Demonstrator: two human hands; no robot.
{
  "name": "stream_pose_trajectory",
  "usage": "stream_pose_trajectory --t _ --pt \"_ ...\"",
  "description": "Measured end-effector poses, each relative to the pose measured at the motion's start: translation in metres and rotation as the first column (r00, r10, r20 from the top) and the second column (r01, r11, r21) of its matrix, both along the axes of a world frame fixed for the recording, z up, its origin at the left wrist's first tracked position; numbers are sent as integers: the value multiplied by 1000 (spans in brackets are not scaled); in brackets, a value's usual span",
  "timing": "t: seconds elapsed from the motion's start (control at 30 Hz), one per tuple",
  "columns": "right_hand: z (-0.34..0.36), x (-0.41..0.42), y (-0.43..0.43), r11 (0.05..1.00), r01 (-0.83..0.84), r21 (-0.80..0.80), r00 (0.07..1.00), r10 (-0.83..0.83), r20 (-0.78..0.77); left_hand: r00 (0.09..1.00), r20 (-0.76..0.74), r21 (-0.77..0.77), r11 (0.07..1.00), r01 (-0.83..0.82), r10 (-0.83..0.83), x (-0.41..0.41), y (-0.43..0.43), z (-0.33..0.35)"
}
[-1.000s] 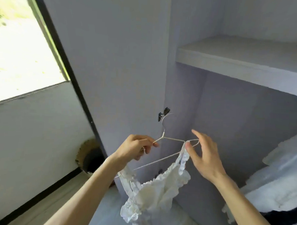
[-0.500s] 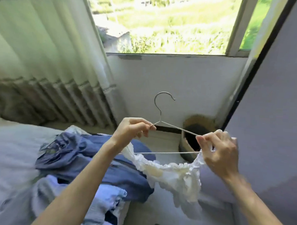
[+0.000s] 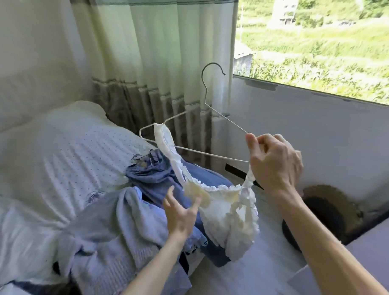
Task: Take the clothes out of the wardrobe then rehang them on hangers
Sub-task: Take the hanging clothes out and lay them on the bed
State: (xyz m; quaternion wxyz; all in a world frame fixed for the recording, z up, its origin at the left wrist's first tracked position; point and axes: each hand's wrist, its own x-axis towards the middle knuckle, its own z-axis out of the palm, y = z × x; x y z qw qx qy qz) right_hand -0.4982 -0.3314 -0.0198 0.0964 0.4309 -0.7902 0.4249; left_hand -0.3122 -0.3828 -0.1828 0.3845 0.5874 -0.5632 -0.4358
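Risk, 1st: wire hanger (image 3: 211, 154) is carried from 1 end only. The right hand (image 3: 274, 163), at the hanger's 3 o'clock end, has its fingers curled and pinching the wire there, and the top's right strap (image 3: 248, 180) comes out just beneath the same grip. The unsupported 9 o'clock end looks free to dip or twist.

Risk, 2nd: left strap (image 3: 165, 142) is looped over the wire close to the 9 o'clock bend. If that end drops, the strap would probably slide round the bend and off, letting the top fall onto the pile of blue clothes (image 3: 120, 222).

Risk, 3rd: hook points to 12 o'clock, near the curtain (image 3: 148, 57). A swing that way might snag the fabric.

Left hand (image 3: 180, 215): released, fingers spread, gripping nothing. It sits at 7 o'clock of the garment, just beside a pad. Contact cannot be told.

Task item: white ruffled top (image 3: 228, 214), hanging below the hanger by 2 thin straps, above the edge of the bed (image 3: 56, 153). Frilled neckline, slack body bunched at 6 o'clock. 1 yellowish cup pad shows at the neckline, seemingly folded outward, and may work loose.
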Motion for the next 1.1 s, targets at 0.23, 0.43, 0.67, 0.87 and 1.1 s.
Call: stream_pose_trajectory --t 0.23,0.43,0.67,0.87,1.1 --pt "39 60 -29 1000 10 -11 973 -7 229 944 276 -32 980 197 -180 -6 2 -26" --pt "46 83 -23 997 57 -57 947 -36 318 982 190 -281 959 48 6 42 -67 -23" --pt "34 103 -34 994 19 -110 933 22 358 998 -4 -423 905 53 -60 127 -145 -7" --pt "31 128 -73 985 -85 -147 906 138 400 915 -47 3 916 401 -400 165 -175 15" --pt "12 158 -130 952 -301 -54 878 299 374 890 -117 194 868 457 -442 215 -155 22"
